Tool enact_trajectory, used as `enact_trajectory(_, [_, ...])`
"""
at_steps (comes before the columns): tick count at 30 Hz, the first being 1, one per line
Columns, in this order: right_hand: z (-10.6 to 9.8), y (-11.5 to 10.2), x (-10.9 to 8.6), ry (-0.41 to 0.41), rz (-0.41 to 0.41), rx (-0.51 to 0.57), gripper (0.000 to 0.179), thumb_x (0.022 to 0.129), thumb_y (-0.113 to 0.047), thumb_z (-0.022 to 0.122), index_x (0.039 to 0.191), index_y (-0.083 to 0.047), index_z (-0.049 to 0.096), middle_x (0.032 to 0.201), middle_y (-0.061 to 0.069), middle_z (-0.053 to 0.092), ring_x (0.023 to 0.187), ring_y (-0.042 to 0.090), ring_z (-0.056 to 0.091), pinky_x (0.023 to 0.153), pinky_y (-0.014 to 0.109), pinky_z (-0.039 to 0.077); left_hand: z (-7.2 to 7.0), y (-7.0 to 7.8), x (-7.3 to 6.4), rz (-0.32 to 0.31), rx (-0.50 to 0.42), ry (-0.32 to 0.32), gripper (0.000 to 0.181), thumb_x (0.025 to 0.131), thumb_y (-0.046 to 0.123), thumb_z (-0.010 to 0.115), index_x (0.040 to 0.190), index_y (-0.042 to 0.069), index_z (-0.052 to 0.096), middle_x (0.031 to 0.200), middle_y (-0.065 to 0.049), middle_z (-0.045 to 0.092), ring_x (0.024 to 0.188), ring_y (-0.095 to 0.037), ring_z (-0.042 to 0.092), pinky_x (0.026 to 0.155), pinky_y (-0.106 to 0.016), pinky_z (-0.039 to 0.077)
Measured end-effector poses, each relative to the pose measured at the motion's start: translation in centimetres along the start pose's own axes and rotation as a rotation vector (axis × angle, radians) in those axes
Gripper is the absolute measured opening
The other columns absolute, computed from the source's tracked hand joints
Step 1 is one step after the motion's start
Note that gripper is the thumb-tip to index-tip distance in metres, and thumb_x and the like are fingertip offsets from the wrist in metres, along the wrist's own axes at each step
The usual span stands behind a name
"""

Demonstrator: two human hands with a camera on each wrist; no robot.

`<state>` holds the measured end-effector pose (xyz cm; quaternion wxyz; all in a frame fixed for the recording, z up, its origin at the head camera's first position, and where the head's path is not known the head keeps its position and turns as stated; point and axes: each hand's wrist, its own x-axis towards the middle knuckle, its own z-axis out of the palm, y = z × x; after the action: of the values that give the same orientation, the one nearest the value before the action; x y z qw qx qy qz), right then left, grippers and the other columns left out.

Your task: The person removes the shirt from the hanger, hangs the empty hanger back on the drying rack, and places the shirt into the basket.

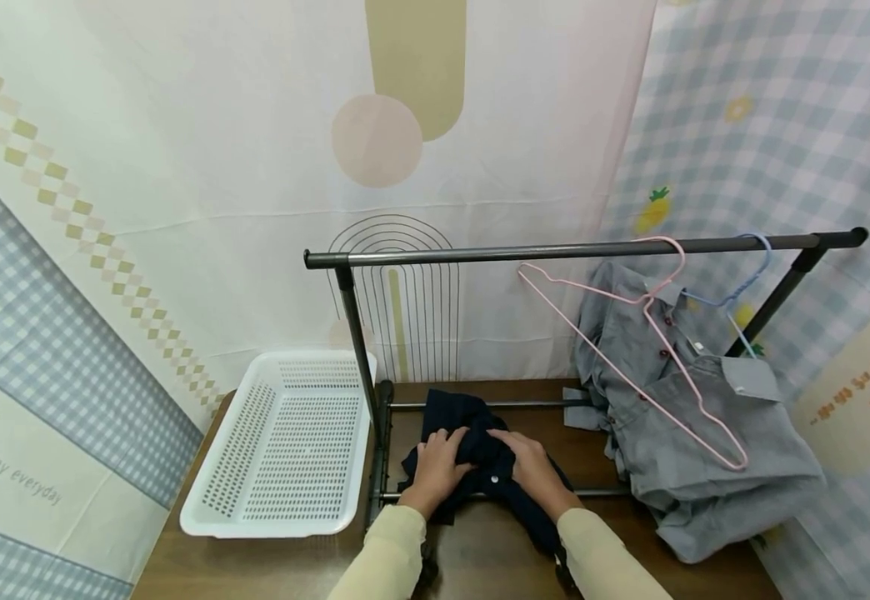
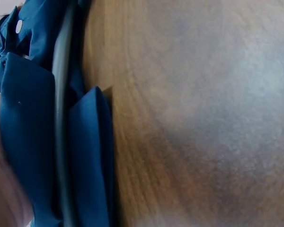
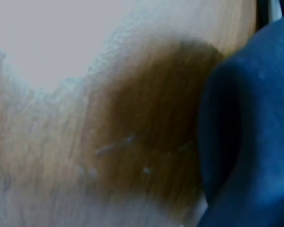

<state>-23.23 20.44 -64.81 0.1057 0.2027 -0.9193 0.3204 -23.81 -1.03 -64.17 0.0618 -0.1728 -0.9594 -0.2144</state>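
Observation:
A crumpled navy shirt [image 1: 486,454] with a white button lies over the lower bars of a clothes rack, between my two hands. My left hand [image 1: 435,475] grips its left part, fingers bent into the cloth. On the other side, my right hand [image 1: 536,475] holds a bunched fold near the button. In the left wrist view, folded shirt cloth [image 2: 26,123] lies on both sides of a rack bar [image 2: 61,109]. A loose, blurred fold of the shirt [image 3: 260,123] hangs at the right of the right wrist view. Some fingertips are hidden in the fabric.
The rack's top bar [image 1: 510,253] spans above my hands. On it hang a pink hanger [image 1: 681,257] and a blue hanger [image 1: 767,257], with grey clothing [image 1: 675,492] at the right. A white perforated basket [image 1: 270,527] stands left on the wooden table [image 1: 480,558].

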Motion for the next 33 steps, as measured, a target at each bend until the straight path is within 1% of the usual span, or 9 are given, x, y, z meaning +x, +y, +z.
enact_trajectory(6, [-0.4,-0.3,0.0,0.013,-0.003,0.002,0.083,0.075,0.036,0.049,0.139,-0.015,0.065,0.129,0.012,0.070,0.114,0.028,0.069,0.089,0.043,0.060,-0.4,0.1,-0.1,0.006,-0.039,0.013,0.064,0.086,0.039,0.084,0.143,0.023,0.060,0.119,-0.010,0.065,0.104,-0.027,0.060,0.075,-0.036,0.042])
enact_trajectory(12, [-1.0,-0.7,0.2,0.058,-0.050,-0.003,0.087,0.072,0.038,0.047,0.139,-0.014,0.065,0.126,0.013,0.071,0.117,0.033,0.068,0.092,0.046,0.059,-1.1,0.2,0.0,0.026,-0.086,0.041,0.064,0.086,0.035,0.085,0.143,0.021,0.060,0.120,-0.011,0.065,0.105,-0.029,0.061,0.078,-0.040,0.046])
enact_trajectory(16, [-1.5,-1.1,0.5,0.083,-0.087,-0.005,0.088,0.072,0.039,0.046,0.139,-0.014,0.065,0.127,0.012,0.071,0.117,0.033,0.068,0.091,0.045,0.060,-2.0,0.4,0.1,0.032,-0.107,0.060,0.065,0.086,0.032,0.086,0.144,0.022,0.059,0.120,-0.011,0.065,0.105,-0.028,0.060,0.081,-0.041,0.047])
enact_trajectory(22, [-2.4,-1.9,1.1,0.139,-0.153,0.006,0.090,0.070,0.040,0.047,0.139,-0.015,0.065,0.126,0.012,0.071,0.115,0.032,0.069,0.090,0.047,0.060,-3.5,0.7,0.0,0.060,-0.104,0.113,0.066,0.084,0.030,0.087,0.144,0.022,0.059,0.116,-0.010,0.064,0.103,-0.027,0.060,0.080,-0.042,0.048])
enact_trajectory(27, [-3.6,-2.9,1.3,0.132,-0.128,0.053,0.088,0.074,0.037,0.049,0.141,-0.018,0.064,0.131,0.013,0.070,0.119,0.033,0.068,0.093,0.050,0.058,-4.8,1.0,0.1,0.080,-0.142,0.138,0.064,0.085,0.030,0.087,0.143,0.021,0.060,0.114,-0.010,0.063,0.103,-0.028,0.061,0.083,-0.046,0.050])
enact_trajectory(28, [-3.8,-3.1,1.3,0.126,-0.117,0.068,0.086,0.075,0.035,0.050,0.141,-0.018,0.064,0.132,0.014,0.069,0.120,0.034,0.067,0.094,0.051,0.058,-5.0,1.1,0.1,0.080,-0.153,0.140,0.063,0.085,0.030,0.086,0.142,0.020,0.060,0.114,-0.010,0.064,0.103,-0.028,0.061,0.084,-0.047,0.050])
enact_trajectory(29, [-3.9,-3.3,1.4,0.120,-0.109,0.075,0.078,0.080,0.030,0.056,0.141,-0.018,0.063,0.133,0.014,0.069,0.121,0.034,0.067,0.094,0.052,0.058,-5.3,1.1,0.1,0.078,-0.168,0.139,0.062,0.086,0.031,0.086,0.141,0.020,0.061,0.114,-0.011,0.064,0.103,-0.029,0.061,0.085,-0.048,0.051])
enact_trajectory(31, [-4.1,-3.6,1.4,0.103,-0.089,0.083,0.063,0.087,0.012,0.069,0.142,-0.019,0.062,0.135,0.013,0.068,0.121,0.034,0.067,0.096,0.053,0.057,-5.6,1.2,0.2,0.066,-0.190,0.127,0.060,0.087,0.031,0.084,0.141,0.019,0.061,0.114,-0.011,0.064,0.103,-0.029,0.062,0.088,-0.050,0.051])
enact_trajectory(33, [-4.0,-3.7,1.4,0.075,-0.063,0.090,0.059,0.089,-0.008,0.080,0.143,-0.020,0.060,0.136,0.013,0.068,0.120,0.034,0.068,0.097,0.054,0.056,-5.7,1.2,0.1,0.054,-0.198,0.114,0.058,0.088,0.030,0.083,0.141,0.019,0.062,0.115,-0.011,0.064,0.105,-0.030,0.062,0.090,-0.051,0.052])
